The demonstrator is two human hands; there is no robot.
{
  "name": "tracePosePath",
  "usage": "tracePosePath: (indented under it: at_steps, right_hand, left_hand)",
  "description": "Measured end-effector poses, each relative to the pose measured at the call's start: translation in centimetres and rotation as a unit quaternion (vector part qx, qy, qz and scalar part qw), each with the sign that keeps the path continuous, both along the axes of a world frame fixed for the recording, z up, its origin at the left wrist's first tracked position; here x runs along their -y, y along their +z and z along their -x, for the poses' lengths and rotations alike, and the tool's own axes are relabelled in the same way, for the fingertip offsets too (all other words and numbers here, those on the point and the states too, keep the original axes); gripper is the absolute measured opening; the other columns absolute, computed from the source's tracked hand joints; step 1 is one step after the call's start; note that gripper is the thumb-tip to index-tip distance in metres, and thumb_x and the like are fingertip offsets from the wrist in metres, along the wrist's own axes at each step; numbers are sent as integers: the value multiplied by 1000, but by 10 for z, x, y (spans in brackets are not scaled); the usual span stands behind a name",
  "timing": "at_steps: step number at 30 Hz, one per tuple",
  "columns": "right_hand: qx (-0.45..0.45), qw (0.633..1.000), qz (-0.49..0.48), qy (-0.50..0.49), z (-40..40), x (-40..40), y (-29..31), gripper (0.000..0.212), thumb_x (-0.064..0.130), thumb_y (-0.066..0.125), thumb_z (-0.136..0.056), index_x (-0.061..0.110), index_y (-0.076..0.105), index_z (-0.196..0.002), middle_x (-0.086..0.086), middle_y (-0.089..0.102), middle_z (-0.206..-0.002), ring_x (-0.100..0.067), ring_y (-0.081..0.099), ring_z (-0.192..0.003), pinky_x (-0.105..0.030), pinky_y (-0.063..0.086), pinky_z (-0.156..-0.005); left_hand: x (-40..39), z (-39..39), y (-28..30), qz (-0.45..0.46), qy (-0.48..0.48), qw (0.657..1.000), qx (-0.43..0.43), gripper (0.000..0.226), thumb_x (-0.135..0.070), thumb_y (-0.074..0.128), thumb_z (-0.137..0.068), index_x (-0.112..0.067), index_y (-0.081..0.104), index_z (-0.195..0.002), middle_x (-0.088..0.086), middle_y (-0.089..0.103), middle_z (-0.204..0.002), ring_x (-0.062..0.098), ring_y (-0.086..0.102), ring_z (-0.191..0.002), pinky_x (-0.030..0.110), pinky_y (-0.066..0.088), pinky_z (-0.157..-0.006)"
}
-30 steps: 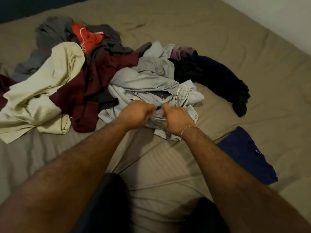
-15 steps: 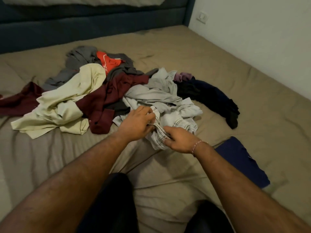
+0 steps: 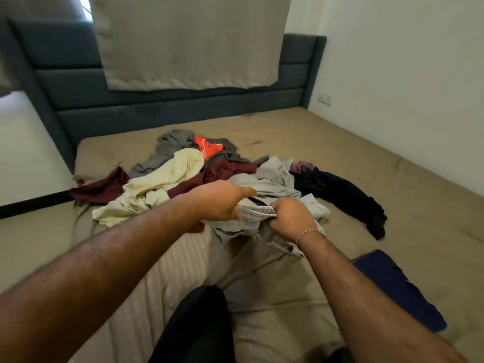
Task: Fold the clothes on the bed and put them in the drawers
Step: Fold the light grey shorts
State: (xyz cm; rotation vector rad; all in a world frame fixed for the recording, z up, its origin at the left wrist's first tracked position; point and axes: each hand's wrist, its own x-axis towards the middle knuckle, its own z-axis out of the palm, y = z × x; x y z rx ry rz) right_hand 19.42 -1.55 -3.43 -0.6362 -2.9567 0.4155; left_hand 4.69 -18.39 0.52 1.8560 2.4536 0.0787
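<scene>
A heap of loose clothes lies mid-bed on the tan sheet (image 3: pixel 366 158). On its near side are pale grey jeans (image 3: pixel 272 184). My left hand (image 3: pixel 222 203) and my right hand (image 3: pixel 290 221) both grip the bunched waistband of the jeans, lifted a little off the bed. Left of them lie a cream garment (image 3: pixel 162 184) and a maroon shirt (image 3: pixel 225 171). A grey garment (image 3: pixel 172 145) and a red one (image 3: pixel 209 148) lie behind. Dark navy clothes (image 3: pixel 345 195) trail to the right. No drawers are in view.
A folded navy garment (image 3: pixel 398 286) lies flat at the near right. The blue padded headboard (image 3: pixel 183 106) stands at the back with a beige cloth (image 3: pixel 188 43) hanging over it. A white wall (image 3: pixel 406 87) runs along the bed's right side. My dark-clad knees (image 3: pixel 199 326) rest at the near edge.
Both hands have pulled the jeans' waistband up and toward me, bunching it between them. The view has tilted upward, bringing the headboard and hanging cloth into sight.
</scene>
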Motion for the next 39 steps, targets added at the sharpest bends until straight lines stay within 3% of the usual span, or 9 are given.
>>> tracePosePath:
  at_steps: [5,9,15,22,24,26,32,35,39]
  right_hand:
    - [-45,998,-6,37,18,8,53,10,22,71,-82,23,64,-75,-1,65,-75,-23,62,-72,-29,36,-53]
    - [-85,995,-58,-9,15,3,64,16,41,75,-79,32,66,-90,8,68,-82,-18,66,-78,-30,51,-61]
    - [-185,963,-116,-161,23,-12,86,10,25,61,-87,28,59,-96,1,68,-92,-30,69,-85,-35,53,-65]
    - [-183,974,-59,-122,25,-58,188,23,13,62,-77,28,68,-94,-2,56,-100,-32,64,-93,-37,54,-75]
    - [-198,970,-77,-120,24,-67,234,22,15,62,-75,33,65,-87,2,62,-93,-27,63,-86,-33,50,-70]
    - [-220,957,-126,-141,20,-73,279,18,21,64,-77,35,64,-87,4,65,-90,-26,61,-82,-30,45,-66]
    - [-307,909,-226,-168,-2,-72,402,19,15,58,-79,33,60,-86,4,58,-86,-27,52,-78,-29,37,-62]
    - [-432,878,-135,-157,-21,-71,445,9,20,69,-75,27,67,-81,4,66,-81,-25,60,-77,-31,45,-64]
    - [-638,764,93,-28,-45,-64,461,11,10,81,-73,18,73,-73,5,69,-69,-15,64,-70,-34,53,-67]
  left_hand:
    - [24,20,31,-22,130,987,-93,12,-23,64,-93,-23,72,-101,-3,61,-95,22,65,-91,36,55,-74]
    - [38,36,80,-242,199,948,-63,8,-28,65,-90,-28,72,-94,-5,72,-86,24,69,-82,33,50,-66]
    - [41,29,184,-384,200,901,-35,30,-60,67,-72,-34,78,-83,-13,70,-68,11,68,-65,32,58,-62]
    - [84,70,271,-309,208,928,-19,8,-19,79,-83,-22,77,-75,-2,71,-63,11,68,-59,34,61,-62]
    - [95,80,294,-344,208,915,-13,9,-16,80,-83,-24,78,-78,-6,71,-61,8,68,-57,22,55,-54]
    - [101,87,319,-417,212,884,-5,9,-16,85,-80,-22,79,-83,-8,70,-59,5,69,-57,13,49,-49]
    - [109,87,397,-668,150,725,69,16,-25,90,-80,-21,79,-91,-4,78,-85,17,74,-81,33,60,-77]
    - [109,81,425,-705,121,698,-8,16,-30,83,-87,-17,75,-93,3,75,-86,22,70,-80,30,53,-72]
    - [113,75,435,-737,95,666,-65,23,-35,76,-93,-13,72,-95,3,71,-83,19,65,-78,26,51,-72]
